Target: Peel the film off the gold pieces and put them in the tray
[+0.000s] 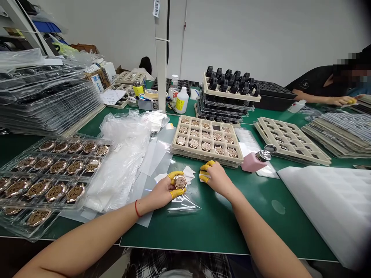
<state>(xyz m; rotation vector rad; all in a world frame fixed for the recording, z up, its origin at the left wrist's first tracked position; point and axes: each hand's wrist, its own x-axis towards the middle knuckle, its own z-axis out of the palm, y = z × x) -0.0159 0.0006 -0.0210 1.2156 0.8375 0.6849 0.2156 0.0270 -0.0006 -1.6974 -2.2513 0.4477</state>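
My left hand (162, 191), with yellow finger cots, grips a round rose-gold watch case (180, 182) by its edges. The printed back of the case, with a CE mark, faces up. To its right, my right hand (218, 178) is curled just above the green table, also in yellow finger cots. A white piece of wipe (203, 179) shows under its fingers. White scraps (189, 173) lie behind the held case, and a clear plastic film (184, 205) lies below it. A beige tray (206, 157) of similar watch cases stands just beyond my hands.
Clear trays (95, 177) of watch cases lie left, next to plastic bags (118, 166). A pink pump bottle (253, 162) stands right of the beige tray. White foam (324, 204) covers the right side. Black watches (232, 83) sit stacked behind; a co-worker's hand (340, 101) is far right.
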